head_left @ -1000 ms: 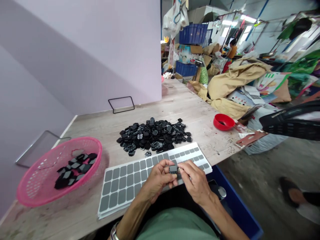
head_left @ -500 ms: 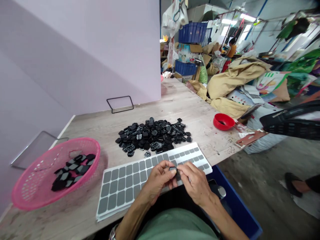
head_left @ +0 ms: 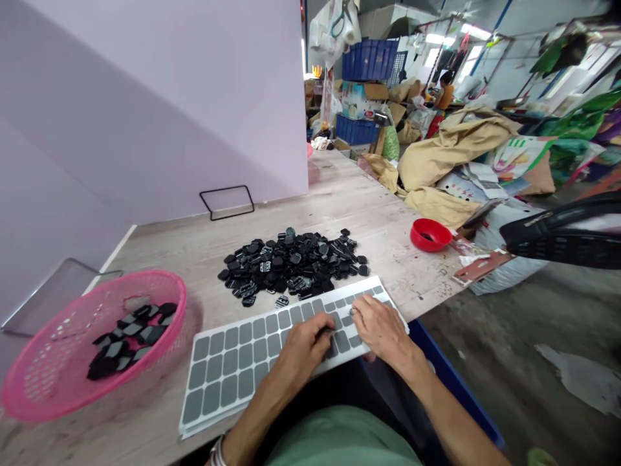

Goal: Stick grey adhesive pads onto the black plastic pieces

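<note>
One dark piece [head_left: 326, 331] lies pinched in the left hand [head_left: 305, 346] (right hand [head_left: 381, 328]: grip unclear).

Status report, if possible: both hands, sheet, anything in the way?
Left hand over sheet, grip unclear. Right hand at sheet's grey patches. Black pieces heaped beyond, not blocking hands.
</note>
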`<control>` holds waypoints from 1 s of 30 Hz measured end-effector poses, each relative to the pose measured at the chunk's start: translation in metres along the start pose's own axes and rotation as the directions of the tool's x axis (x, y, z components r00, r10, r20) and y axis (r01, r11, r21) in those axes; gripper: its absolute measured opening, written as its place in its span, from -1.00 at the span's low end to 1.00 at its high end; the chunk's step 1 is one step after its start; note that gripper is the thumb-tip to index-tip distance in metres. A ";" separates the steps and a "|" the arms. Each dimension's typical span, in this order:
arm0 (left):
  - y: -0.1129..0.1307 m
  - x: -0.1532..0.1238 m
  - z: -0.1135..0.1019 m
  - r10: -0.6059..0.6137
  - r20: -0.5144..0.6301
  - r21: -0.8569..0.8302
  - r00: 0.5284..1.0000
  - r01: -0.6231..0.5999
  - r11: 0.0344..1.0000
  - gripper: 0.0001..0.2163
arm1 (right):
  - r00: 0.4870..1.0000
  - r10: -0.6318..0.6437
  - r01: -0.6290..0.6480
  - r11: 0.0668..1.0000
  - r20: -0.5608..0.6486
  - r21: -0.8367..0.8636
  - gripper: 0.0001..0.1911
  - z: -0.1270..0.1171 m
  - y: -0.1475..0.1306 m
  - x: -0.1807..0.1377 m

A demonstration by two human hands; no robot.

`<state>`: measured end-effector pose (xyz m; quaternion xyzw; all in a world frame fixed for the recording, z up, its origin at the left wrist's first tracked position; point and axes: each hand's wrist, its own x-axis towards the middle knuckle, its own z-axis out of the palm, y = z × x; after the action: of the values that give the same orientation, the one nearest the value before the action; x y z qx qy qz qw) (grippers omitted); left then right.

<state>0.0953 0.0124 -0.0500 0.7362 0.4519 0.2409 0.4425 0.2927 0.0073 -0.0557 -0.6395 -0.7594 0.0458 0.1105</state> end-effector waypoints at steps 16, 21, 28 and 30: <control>0.002 -0.007 0.019 0.269 0.175 0.462 0.947 -0.320 0.827 -0.74 | 0.992 -0.101 0.075 0.950 0.072 0.302 -0.90 0.005 -0.010 0.023; -0.003 -0.010 0.010 0.307 0.098 0.440 0.947 -0.318 0.840 -0.80 | 0.991 -0.103 0.035 0.809 0.083 0.586 -0.85 0.000 -0.002 0.029; -0.003 -0.051 -0.111 0.290 -0.555 0.742 0.779 0.307 0.595 -0.76 | 0.989 0.069 -0.143 0.631 0.129 0.763 -0.80 0.003 0.016 0.018; 0.001 -0.062 -0.144 0.210 -0.654 0.737 0.727 0.548 0.396 -0.76 | 0.983 0.106 -0.185 0.606 0.151 0.774 -0.81 0.005 0.019 0.013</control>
<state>-0.0423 0.0200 0.0248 0.6607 0.7100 0.1492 -0.1929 0.3075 0.0234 -0.0630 -0.5839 -0.6127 0.4099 0.3402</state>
